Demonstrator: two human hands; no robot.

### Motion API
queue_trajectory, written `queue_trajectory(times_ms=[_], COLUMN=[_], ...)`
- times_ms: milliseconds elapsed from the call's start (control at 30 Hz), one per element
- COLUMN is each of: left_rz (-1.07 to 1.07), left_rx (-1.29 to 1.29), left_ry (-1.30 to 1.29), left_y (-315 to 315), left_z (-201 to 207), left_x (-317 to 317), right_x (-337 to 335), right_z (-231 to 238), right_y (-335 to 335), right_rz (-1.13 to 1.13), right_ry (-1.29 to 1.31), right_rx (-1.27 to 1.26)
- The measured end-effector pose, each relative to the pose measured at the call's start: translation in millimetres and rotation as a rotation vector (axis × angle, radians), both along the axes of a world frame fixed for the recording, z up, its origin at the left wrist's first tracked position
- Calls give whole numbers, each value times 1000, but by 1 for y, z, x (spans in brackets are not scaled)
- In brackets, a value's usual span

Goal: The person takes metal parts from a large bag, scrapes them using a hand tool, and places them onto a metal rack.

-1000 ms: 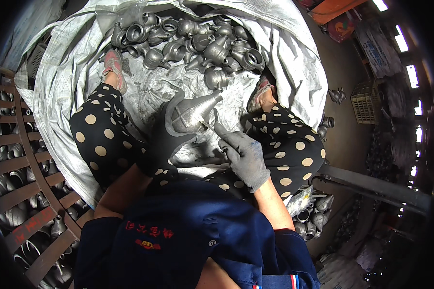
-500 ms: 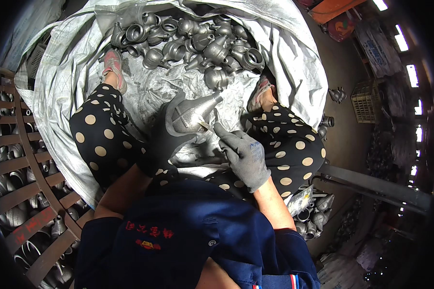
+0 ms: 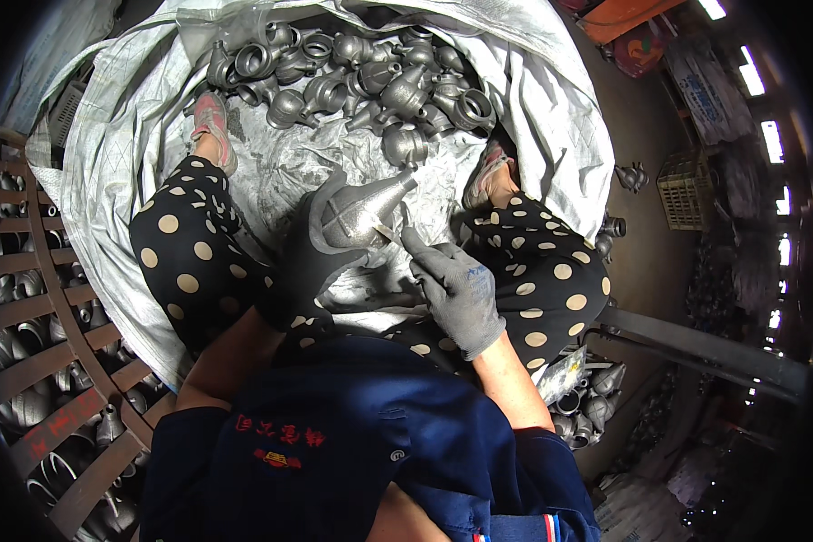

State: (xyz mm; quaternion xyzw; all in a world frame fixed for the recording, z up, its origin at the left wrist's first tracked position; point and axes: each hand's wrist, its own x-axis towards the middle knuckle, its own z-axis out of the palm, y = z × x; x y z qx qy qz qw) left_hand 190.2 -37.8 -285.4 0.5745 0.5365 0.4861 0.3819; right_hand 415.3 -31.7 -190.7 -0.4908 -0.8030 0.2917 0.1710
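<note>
My left hand (image 3: 319, 237), in a dark glove, is wrapped round a grey metal casting (image 3: 359, 214). The casting has a rounded body, and its narrow neck points up and to the right. My right hand (image 3: 456, 294), in a grey glove, grips a thin flat blade-like tool (image 3: 387, 234), its index finger stretched along it. The tool's tip meets the lower right side of the casting; its handle is hidden in the glove. Beyond my hands, several similar castings (image 3: 405, 92) lie heaped on the white sheet (image 3: 289, 163).
A metal-slatted bin (image 3: 63, 348) with castings inside stands at the left. To the right are a yellowish plastic crate (image 3: 683, 191), a grey metal bar (image 3: 705, 348) and more castings (image 3: 596, 408) beside my right knee. My feet rest at both sides of the heap.
Hardly anything differs. The tool and my right hand have shifted very slightly against the casting; my left hand keeps its hold.
</note>
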Motion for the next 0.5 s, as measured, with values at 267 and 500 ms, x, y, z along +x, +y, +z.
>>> queue_trajectory(times_ms=[267,500], left_rz=[8,-64], left_rx=[-10,-88], left_ry=[147,-335], left_y=[0,-3], left_z=[13,13], left_x=[0,5], right_x=[1,3], right_z=[5,-5], right_y=[0,2], right_rz=[33,-121], right_ry=[16,316], right_rx=[-17,-303])
